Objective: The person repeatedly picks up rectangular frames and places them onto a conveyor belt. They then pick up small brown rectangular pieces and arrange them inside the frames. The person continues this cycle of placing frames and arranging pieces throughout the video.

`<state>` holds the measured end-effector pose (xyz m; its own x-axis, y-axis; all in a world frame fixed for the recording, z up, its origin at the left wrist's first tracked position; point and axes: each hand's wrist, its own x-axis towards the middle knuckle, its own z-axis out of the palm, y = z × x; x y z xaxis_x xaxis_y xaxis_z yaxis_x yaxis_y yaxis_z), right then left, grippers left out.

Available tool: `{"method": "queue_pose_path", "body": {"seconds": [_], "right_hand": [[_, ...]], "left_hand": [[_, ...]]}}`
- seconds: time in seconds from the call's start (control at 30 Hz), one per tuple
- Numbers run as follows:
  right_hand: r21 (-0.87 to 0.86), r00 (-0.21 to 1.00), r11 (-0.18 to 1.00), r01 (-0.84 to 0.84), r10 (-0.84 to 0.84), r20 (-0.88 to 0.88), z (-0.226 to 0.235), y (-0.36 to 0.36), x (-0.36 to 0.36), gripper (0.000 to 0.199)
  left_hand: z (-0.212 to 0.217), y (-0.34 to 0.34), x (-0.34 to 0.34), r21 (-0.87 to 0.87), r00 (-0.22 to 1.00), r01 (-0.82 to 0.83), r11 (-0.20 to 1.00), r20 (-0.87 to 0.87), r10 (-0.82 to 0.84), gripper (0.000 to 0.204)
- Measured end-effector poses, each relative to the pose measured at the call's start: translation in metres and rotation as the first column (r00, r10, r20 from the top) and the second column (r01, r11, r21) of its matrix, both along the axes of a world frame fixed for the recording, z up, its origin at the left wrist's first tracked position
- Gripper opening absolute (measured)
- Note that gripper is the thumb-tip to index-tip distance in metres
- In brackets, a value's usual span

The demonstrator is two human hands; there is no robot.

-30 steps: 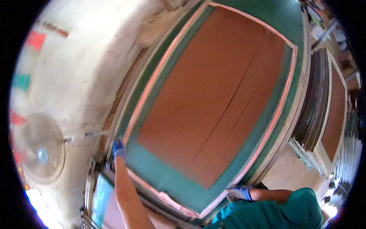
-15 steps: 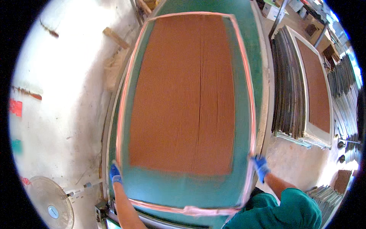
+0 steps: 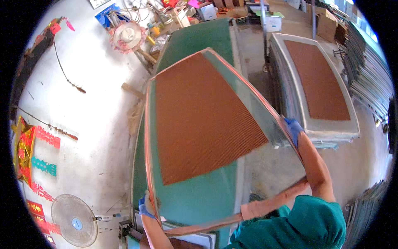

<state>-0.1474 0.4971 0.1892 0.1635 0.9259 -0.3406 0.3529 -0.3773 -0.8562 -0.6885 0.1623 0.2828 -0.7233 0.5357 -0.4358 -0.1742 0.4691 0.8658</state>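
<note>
A large framed screen (image 3: 203, 124) with pink-taped edges and a brown ribbed middle is held up at a slant. Its left side lies over the long green table (image 3: 197, 39), while its near right corner sticks out over the floor. My left hand (image 3: 146, 206), in a blue glove, grips the left rail near the bottom. On the right rail, higher up, my blue-gloved right hand (image 3: 293, 132) is closed round the edge. The frame hides some fingers of both hands. The near rail, with a wide pink patch, runs close in front of my green top.
To the right stands a stack of framed screens (image 3: 329, 122), a brown one on top. More frames (image 3: 375, 74) lean in a row at the far right. A fan (image 3: 74, 220) is by the white wall at left. Boxes (image 3: 273, 21) stand behind.
The framed screen has come up off the table, turned and swung to the right. My right hand has risen with its rail. The view has shifted, showing more of the back of the room.
</note>
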Motion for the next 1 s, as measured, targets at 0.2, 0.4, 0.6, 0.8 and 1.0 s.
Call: {"method": "queue_pose_path", "body": {"seconds": [0.2,0.4,0.6,0.8,1.0], "right_hand": [[0.057,0.996,0.998,0.038,-0.033,-0.088,0.05,-0.1,0.101,0.046],[-0.028,0.899,0.997,0.068,-0.073,-0.432,0.148,-0.121,0.173,0.046],[-0.032,0.922,0.988,0.149,-0.15,-0.356,0.146,-0.13,0.243,0.054],[-0.171,0.856,0.947,0.273,-0.32,-0.407,0.092,-0.102,0.341,0.053],[-0.206,0.846,0.885,0.418,-0.462,-0.266,0.058,-0.017,0.48,0.049]], "left_hand": [[0.02,-0.101,0.119,0.149,1.0,-0.001,0.989,-0.001,0.001,0.038],[0.048,-0.093,0.207,0.277,0.998,0.002,0.961,-0.063,0.017,0.036],[0.062,-0.068,0.251,0.252,0.999,0.022,0.967,-0.034,-0.013,0.037],[0.042,0.02,0.319,0.069,0.964,0.162,0.984,-0.224,-0.143,0.04],[-0.009,0.204,0.405,0.075,0.919,0.385,0.92,-0.127,-0.374,0.034]]}}
